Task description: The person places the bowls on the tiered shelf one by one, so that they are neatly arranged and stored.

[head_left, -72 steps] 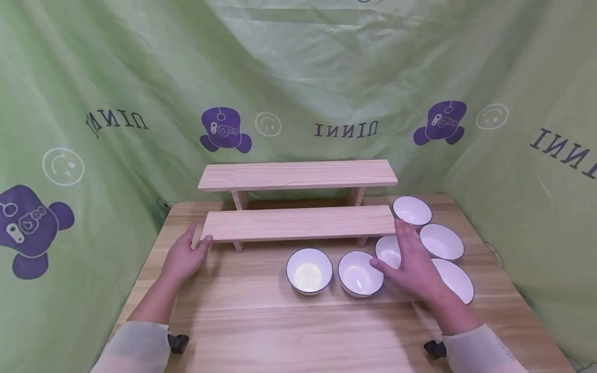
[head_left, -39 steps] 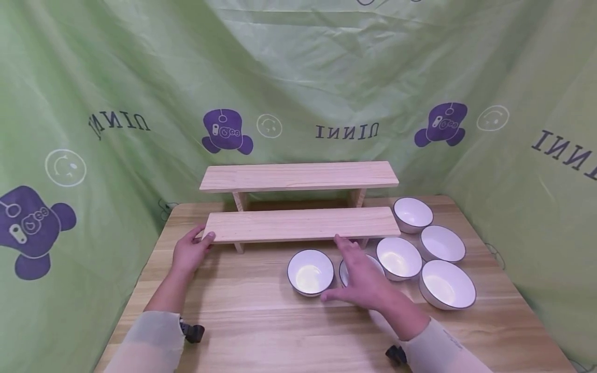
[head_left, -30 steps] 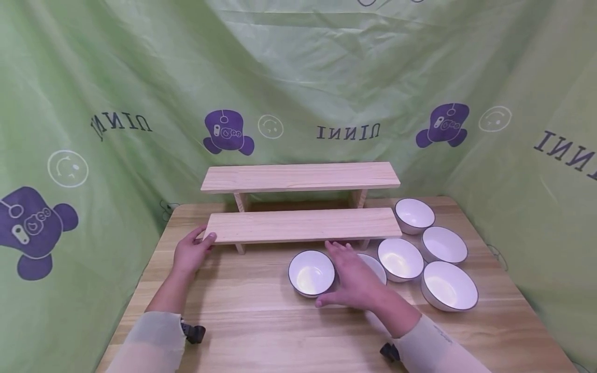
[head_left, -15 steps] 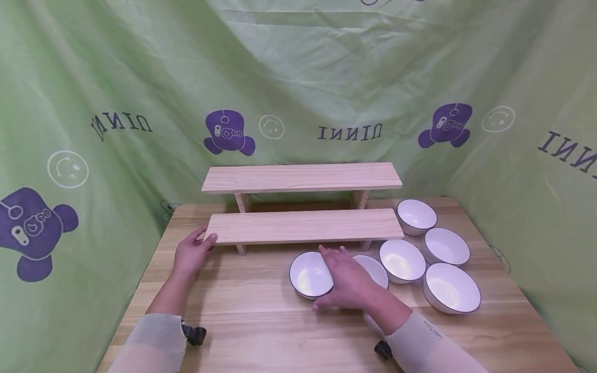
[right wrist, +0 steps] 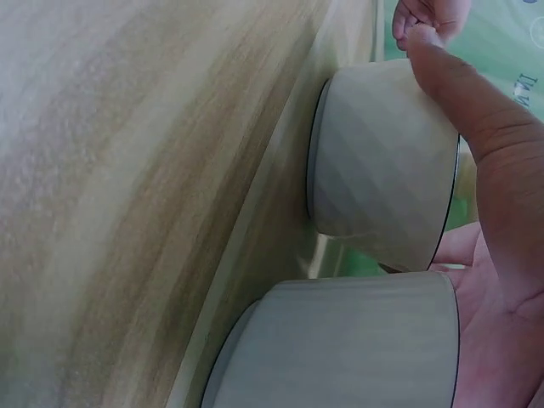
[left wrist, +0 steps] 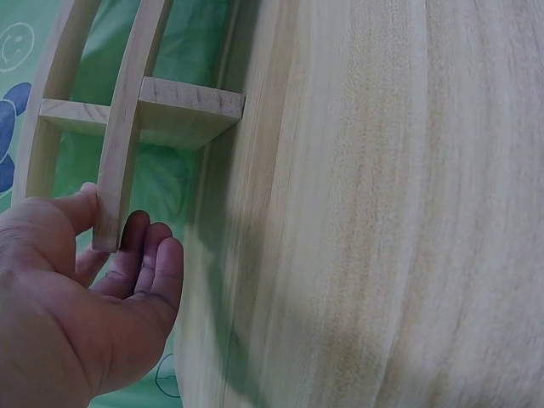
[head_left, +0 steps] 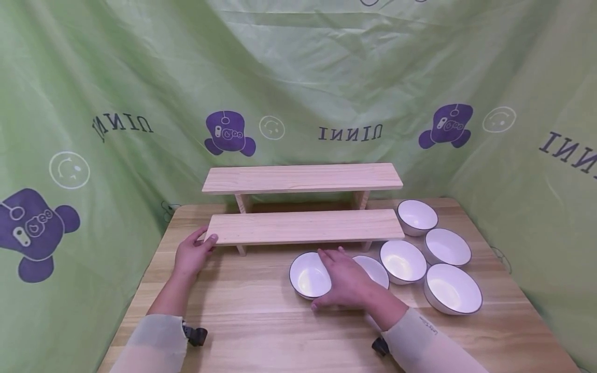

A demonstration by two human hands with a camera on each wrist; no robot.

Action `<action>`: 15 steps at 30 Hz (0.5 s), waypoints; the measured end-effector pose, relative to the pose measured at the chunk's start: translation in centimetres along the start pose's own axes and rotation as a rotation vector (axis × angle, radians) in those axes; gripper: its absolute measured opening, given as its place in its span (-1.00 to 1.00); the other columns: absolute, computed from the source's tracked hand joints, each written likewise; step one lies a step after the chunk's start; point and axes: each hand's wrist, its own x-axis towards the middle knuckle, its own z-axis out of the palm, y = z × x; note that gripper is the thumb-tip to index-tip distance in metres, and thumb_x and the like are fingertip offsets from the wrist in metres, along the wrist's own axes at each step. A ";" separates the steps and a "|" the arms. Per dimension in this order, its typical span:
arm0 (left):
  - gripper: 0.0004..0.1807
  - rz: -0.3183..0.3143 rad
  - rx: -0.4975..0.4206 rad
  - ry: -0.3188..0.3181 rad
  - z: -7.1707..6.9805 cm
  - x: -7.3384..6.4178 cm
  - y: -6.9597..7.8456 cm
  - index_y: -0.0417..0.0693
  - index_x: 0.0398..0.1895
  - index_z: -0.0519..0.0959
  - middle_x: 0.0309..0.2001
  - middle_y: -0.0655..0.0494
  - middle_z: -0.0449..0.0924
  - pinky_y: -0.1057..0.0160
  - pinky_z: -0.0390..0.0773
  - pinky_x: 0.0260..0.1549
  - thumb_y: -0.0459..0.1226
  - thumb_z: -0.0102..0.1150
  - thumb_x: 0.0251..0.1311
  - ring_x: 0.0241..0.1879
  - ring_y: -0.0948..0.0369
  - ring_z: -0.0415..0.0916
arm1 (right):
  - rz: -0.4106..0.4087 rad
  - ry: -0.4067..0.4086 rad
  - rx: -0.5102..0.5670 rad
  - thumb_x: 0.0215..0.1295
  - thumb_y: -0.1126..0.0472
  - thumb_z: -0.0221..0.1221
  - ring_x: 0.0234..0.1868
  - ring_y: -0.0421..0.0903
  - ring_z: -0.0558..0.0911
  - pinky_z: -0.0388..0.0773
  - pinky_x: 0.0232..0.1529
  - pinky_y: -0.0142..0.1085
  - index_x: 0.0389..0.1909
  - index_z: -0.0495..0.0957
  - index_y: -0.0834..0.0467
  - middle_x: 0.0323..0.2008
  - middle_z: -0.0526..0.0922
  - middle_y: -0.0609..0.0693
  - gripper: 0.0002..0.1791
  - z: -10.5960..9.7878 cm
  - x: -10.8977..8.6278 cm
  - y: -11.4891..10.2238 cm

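Observation:
My left hand (head_left: 191,256) pinches the left end of the lower board of a two-tier wooden shelf (head_left: 303,227). In the left wrist view the thumb presses one face of that board (left wrist: 119,170), with the fingers on the other side. My right hand (head_left: 347,282) grips the leftmost white bowl (head_left: 307,277) from its right side. Its thumb lies along the front and its fingers reach round the back. The right wrist view shows this bowl (right wrist: 382,153) upright on the table. A second white bowl (head_left: 375,269) sits just right, partly hidden by the hand.
Several more white, dark-rimmed bowls (head_left: 403,261) stand at the right of the wooden table (head_left: 261,331). One bowl (head_left: 416,216) is close to the shelf's right end. The upper board (head_left: 303,178) stands behind the lower one, before a green curtain (head_left: 298,77).
My right hand has moved left from the right-hand bowls, past the second bowl, and closed round the leftmost one. My left hand has shifted slightly onto the board's end.

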 end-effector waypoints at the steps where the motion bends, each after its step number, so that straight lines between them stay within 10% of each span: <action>1: -0.21 0.000 -0.001 0.001 0.0 0.0 0.0 -0.10 0.55 0.34 0.12 -0.29 0.61 0.24 0.73 0.00 0.03 0.34 0.37 -0.10 0.17 0.71 | 0.003 0.002 0.001 -0.34 -0.51 0.54 0.53 0.27 0.24 0.14 0.58 0.06 0.57 0.22 0.25 0.48 0.36 0.16 0.49 0.0 0.0 0.0; 15: -0.22 -0.008 -0.015 0.009 0.1 0.1 0.0 -0.11 0.54 0.35 0.09 -0.27 0.61 0.22 0.72 0.02 0.00 0.35 0.37 -0.10 0.17 0.71 | 0.016 0.022 0.086 -0.29 -0.44 0.55 0.53 0.26 0.25 0.32 0.50 0.05 0.60 0.20 0.18 0.51 0.34 0.10 0.44 0.0 0.1 -0.1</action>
